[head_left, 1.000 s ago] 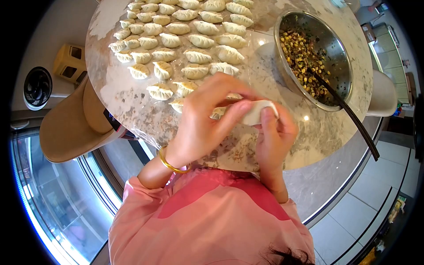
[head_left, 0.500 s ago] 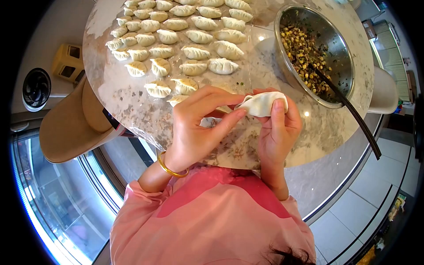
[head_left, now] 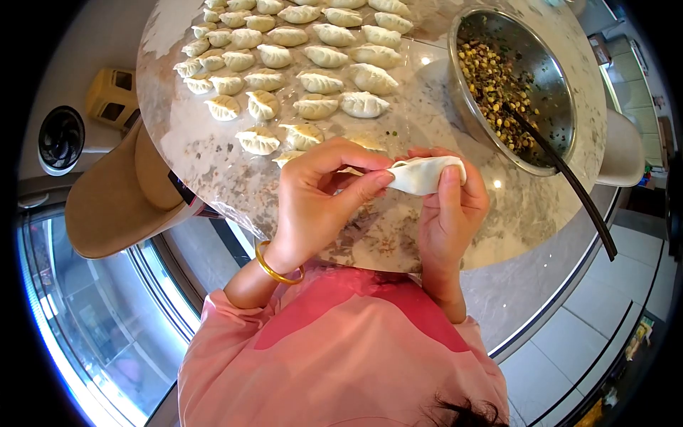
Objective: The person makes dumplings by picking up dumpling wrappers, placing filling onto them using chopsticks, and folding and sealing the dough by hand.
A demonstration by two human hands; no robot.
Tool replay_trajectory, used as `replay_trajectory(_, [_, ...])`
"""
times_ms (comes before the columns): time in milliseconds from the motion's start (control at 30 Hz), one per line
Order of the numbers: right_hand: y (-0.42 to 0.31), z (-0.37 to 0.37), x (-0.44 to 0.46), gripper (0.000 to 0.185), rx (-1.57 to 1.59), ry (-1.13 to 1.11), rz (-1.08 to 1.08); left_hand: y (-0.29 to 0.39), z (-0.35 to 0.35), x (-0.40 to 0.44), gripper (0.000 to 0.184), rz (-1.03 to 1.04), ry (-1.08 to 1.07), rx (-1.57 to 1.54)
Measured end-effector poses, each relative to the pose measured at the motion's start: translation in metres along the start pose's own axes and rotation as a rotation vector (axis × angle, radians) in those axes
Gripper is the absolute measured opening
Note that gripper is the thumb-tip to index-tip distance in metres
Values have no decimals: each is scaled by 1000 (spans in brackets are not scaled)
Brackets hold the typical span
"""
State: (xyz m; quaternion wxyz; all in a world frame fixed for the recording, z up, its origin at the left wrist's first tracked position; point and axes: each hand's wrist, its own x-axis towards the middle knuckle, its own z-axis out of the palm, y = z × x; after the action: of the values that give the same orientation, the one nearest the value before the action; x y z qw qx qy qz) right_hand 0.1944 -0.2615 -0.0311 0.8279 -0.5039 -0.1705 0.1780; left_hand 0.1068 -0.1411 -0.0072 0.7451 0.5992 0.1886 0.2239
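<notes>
A white dumpling is held above the near part of the table, between both hands. My left hand pinches its left tip between thumb and index finger. My right hand grips the other end, thumb on the near face and fingers behind. What lies inside the dough is hidden. Several pleated dumplings sit in rows beyond my left hand, and the nearest ones are partly covered by it.
A steel bowl of chopped filling stands at the far right. Dark chopsticks lean out over its rim, toward me. The round marbled table curves around my front. A tan chair is at the left.
The left end of the dumpling is now drawn into a narrower point between my left thumb and index finger. My right hand keeps its hold; the view shifts slightly.
</notes>
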Motion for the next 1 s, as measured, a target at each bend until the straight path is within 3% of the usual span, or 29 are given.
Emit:
replay_trajectory(433, [0,-2,0,24,-40,-56,-51,-1,4,4,17,113,22,24])
replay_trajectory(633, [-2,0,-2,24,-45,-54,-31,-9,-2,8,15,372,-39,312])
replay_trajectory(800, [-5,1,-2,22,-97,-62,-11,-10,2,5,12,544,82,507])
replay_trajectory(1000, [-7,4,-2,21,-47,-21,21,-11,11,8,9,461,127,339])
